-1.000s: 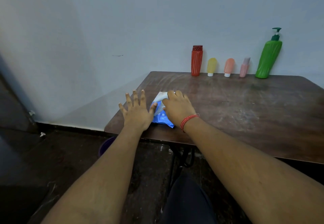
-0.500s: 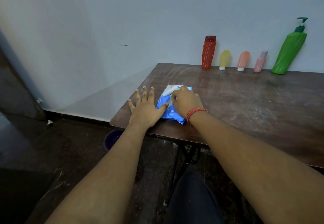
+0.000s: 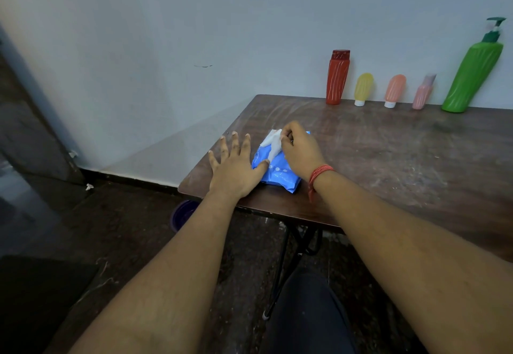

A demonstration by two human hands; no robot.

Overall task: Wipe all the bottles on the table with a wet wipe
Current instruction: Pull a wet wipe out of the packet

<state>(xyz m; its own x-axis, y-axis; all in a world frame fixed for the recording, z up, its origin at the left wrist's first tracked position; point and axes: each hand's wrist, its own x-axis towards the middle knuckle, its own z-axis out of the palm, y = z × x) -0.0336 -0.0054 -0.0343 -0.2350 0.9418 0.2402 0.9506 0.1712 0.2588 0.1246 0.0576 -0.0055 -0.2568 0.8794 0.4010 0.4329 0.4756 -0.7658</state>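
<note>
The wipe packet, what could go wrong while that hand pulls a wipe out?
The left hand pins the blue packet only by the thumb at its edge, so the packet might lift or slide as the right hand tugs the white wipe. The wipe could also tear or drag out extra ones.

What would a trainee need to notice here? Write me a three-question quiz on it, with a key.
1. True or false: the right hand pinches a white wet wipe that rises out of the blue plastic wipe pack.
2. How many bottles stand along the wall at the far edge of the brown wooden table?
A. three B. five C. seven
3. Fill in: the left hand lies flat, its thumb touching the ____.

Key
1. True.
2. B: tall red bottle, small yellow bottle, small orange bottle, small pink bottle, green pump bottle.
3. Pack.
</note>
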